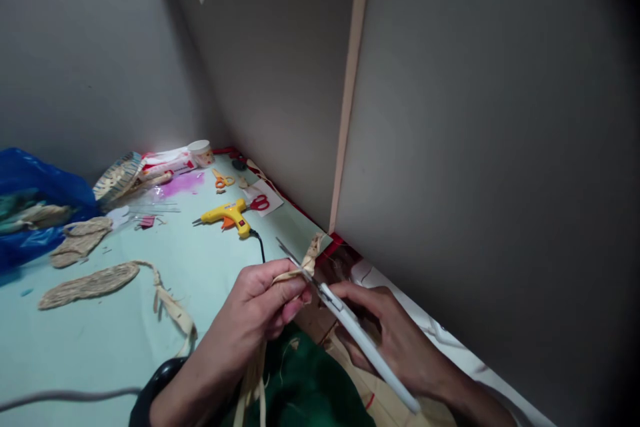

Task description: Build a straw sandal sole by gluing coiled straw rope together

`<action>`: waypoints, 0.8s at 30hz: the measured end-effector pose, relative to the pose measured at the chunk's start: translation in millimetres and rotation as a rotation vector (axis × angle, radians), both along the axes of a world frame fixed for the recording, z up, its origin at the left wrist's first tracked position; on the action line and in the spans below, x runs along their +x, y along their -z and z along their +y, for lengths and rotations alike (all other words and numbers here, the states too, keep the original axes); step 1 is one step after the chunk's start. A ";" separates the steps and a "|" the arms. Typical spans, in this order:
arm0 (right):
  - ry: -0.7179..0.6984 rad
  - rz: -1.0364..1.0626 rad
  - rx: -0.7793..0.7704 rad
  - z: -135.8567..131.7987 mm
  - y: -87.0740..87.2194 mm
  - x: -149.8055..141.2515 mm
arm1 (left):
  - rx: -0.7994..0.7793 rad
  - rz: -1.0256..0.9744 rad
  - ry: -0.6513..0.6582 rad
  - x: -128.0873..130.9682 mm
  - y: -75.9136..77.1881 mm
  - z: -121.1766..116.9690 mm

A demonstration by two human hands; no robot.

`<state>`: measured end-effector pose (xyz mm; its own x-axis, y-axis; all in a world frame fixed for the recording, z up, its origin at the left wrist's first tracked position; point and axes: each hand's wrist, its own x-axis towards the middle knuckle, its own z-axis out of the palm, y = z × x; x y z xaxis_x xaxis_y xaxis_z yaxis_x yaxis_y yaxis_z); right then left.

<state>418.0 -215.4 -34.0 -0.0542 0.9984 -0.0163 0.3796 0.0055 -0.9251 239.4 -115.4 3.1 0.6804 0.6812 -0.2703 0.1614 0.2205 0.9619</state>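
Observation:
My left hand [270,300] is closed, pinching a pale strip of dried plant fibre [311,255] that looks like raffia. Its short twisted end sticks up past my fingers, and long tails hang below the hand. My right hand [385,330] is wrapped round a pair of white-handled scissors [357,330]. Their blades cross the strip right beside my left fingertips. On the table to the left lies a flat, coiled sole-shaped fibre piece [90,285], with a loose braided tail [173,310] trailing from it.
A yellow glue gun [225,215] with a black cord, red-handled scissors [260,202] and orange scissors [223,179] lie on the pale green tabletop [190,247]. Another woven piece [80,240] is near a blue plastic bag [45,180]. A paper cup [201,152] stands at the back. Grey partitions [475,133] rise behind.

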 end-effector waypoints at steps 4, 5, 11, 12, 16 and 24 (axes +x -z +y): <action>0.015 -0.105 0.036 11.7 -5.1 -6.8 | 0.320 0.078 -0.053 1.5 -4.7 1.8; 0.010 -0.116 0.045 17.0 -6.8 -9.1 | 0.398 0.098 -0.077 1.7 -8.3 3.2; -0.065 -0.026 0.121 68.5 -16.0 -33.3 | 0.458 0.125 -0.233 -25.5 -28.8 35.2; -0.090 -0.016 0.145 80.9 -18.2 -40.7 | 0.445 0.126 -0.266 -35.6 -31.7 43.7; -0.160 -0.053 0.242 138.4 -32.9 -81.0 | 0.402 0.079 -0.435 -84.2 -43.4 78.3; -0.421 -0.132 0.238 215.5 -61.5 -150.3 | 0.352 -0.041 -0.621 -160.1 -53.3 112.7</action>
<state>267.7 0.0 27.5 -0.4664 0.8671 0.1750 0.4124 0.3881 -0.8242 79.3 -2.7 56.4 0.1436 0.9882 0.0542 0.0687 -0.0646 0.9955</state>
